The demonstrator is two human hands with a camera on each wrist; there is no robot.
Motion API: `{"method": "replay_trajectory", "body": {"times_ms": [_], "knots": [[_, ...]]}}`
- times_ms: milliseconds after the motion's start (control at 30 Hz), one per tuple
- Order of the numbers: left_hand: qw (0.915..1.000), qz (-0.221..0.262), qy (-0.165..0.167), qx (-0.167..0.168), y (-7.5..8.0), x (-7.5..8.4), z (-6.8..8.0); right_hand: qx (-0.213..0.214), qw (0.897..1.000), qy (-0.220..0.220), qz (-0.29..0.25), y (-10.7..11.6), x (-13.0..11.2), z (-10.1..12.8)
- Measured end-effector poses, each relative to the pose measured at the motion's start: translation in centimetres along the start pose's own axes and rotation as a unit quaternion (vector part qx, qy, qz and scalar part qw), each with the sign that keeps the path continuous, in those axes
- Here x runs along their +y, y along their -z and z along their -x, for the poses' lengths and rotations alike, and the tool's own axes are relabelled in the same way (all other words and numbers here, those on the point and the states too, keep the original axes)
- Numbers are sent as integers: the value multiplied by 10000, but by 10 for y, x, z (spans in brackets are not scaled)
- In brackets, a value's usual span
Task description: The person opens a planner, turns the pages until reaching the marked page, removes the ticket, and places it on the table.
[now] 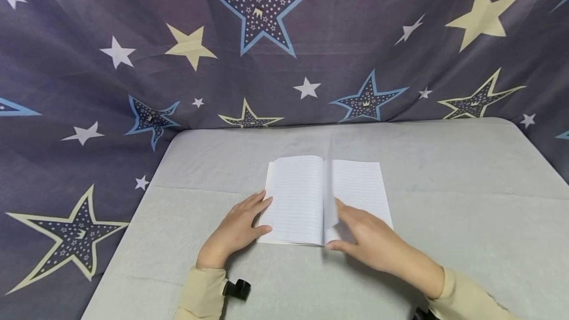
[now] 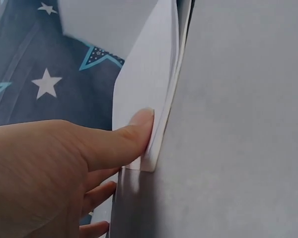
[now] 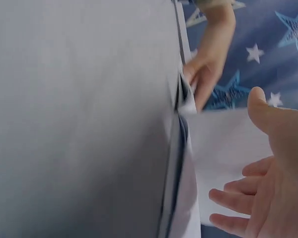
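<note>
Notebook [image 1: 306,200] lies open in the middle of the bench [image 1: 444,186]; its pages are thin and floppy. Left hand [image 1: 235,231] presses the left edge flat with straight fingers. Right hand [image 1: 369,241], fingers relaxed, lifts one light page; best taken by the corner.

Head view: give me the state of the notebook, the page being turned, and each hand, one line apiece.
notebook: open, lying flat on the grey table, lined pages up.
turning page: lifted upright near the spine, blurred, mid-turn.
left hand: fingers straight, pressing the left page's outer edge; thumb on the lower corner.
right hand: fingers relaxed over the right page, beside the lifted page; whether it touches is unclear.
</note>
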State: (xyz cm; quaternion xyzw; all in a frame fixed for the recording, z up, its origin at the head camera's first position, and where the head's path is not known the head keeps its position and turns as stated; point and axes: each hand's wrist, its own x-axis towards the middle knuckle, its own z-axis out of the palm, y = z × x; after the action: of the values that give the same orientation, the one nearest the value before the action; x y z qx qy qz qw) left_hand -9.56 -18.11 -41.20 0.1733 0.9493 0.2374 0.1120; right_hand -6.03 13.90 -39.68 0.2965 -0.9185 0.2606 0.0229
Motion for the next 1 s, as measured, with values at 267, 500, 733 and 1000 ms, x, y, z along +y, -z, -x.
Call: {"method": "replay_trajectory", "body": {"times_ms": [267,500,733,1000], "knots": [[9996,-157,172,147,10,-8,2,-750,9964,405,44,-14,-17,1],[9977,-204,280,576,16,-7,3,-1383,9882,596,275,-15,-21,4],[9985,-221,-91,502,10,4,1,-1577,9857,550,204,-16,-20,5],[9993,-190,-285,133,-1,9,1,-882,9916,943,-71,-6,-3,12]]}}
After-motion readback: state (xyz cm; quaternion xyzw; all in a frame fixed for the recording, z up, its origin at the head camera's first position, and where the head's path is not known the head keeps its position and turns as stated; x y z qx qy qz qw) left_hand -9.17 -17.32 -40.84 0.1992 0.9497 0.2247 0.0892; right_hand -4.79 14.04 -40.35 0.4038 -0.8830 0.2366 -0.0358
